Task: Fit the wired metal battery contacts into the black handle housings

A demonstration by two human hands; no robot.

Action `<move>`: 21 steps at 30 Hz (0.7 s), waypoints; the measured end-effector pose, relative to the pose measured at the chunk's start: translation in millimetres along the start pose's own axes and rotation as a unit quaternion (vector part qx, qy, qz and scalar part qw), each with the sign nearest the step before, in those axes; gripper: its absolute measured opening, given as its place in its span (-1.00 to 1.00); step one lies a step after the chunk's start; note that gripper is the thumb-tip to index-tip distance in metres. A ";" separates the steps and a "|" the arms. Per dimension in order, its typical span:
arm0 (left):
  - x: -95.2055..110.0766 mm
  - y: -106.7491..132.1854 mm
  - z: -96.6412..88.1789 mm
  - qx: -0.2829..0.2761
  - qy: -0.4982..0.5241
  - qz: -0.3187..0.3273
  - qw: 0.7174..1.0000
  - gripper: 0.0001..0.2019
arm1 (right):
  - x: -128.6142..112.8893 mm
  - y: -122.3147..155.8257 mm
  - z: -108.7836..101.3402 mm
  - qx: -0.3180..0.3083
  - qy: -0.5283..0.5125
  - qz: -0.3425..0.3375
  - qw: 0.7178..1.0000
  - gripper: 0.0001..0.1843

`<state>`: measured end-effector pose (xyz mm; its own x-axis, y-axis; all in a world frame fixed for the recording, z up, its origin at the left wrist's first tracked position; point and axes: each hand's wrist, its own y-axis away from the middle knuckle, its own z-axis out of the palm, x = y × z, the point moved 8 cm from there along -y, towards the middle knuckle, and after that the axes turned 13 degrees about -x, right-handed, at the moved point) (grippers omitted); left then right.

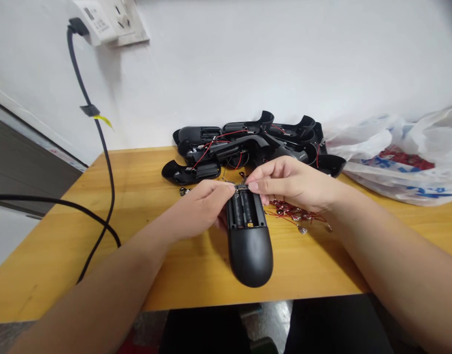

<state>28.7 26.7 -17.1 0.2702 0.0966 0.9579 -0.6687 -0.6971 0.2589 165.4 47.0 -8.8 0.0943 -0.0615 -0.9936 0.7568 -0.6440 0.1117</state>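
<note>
A black plastic housing (250, 246) with an open battery bay lies on the wooden table (64, 246), its rounded end toward me. My left hand (204, 204) grips its left side, thumb and forefinger at the far end of the bay. My right hand (290, 182) pinches a small metal contact piece (241, 186) at that same end, fingers pressed together. Just right of the housing lies a loose pile of small parts with red wires (294, 212).
A heap of similar black housings with red wires (248, 142) lies by the wall. A white plastic bag (399, 157) lies at the right. A black cable (100, 142) hangs from a wall socket (108, 19) and runs over the table's left part.
</note>
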 end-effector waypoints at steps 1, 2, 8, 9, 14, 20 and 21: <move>0.8 0.0 0.8 -0.006 -0.006 0.001 1.000 -0.63 | 0.9 -0.1 -0.9 0.004 0.001 0.002 1.000 -0.76; 1.7 0.0 1.5 -0.012 -0.018 0.004 1.000 -0.64 | 1.9 -0.2 -1.6 0.009 0.006 0.005 1.000 -0.77; 5.0 0.2 2.8 -0.028 -0.074 0.014 0.997 -0.64 | 5.6 -2.0 -2.0 0.027 0.031 0.009 0.999 -0.80; 4.3 0.2 3.0 -0.030 -0.080 0.011 0.996 -0.65 | 5.8 -2.5 -1.3 0.028 0.032 0.010 0.999 -0.81; 1.5 -1.6 2.8 -0.023 -0.110 0.009 0.994 -0.68 | 6.2 -4.1 0.7 0.039 0.042 0.018 0.998 -0.87; 4.8 -3.1 -2.4 0.018 -0.197 0.018 0.980 -0.66 | 4.9 -2.2 1.8 0.049 0.032 0.027 0.998 -0.87; 6.8 -2.5 -2.3 0.020 -0.197 0.026 0.980 -0.66 | 4.2 -1.5 2.5 0.050 0.029 0.030 0.998 -0.87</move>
<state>30.7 30.7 -11.0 0.4877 -0.2163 0.8458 -0.6637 -0.7213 0.1982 163.0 45.9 -13.2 0.1767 -0.0610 -0.9824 0.6809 -0.7131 0.1667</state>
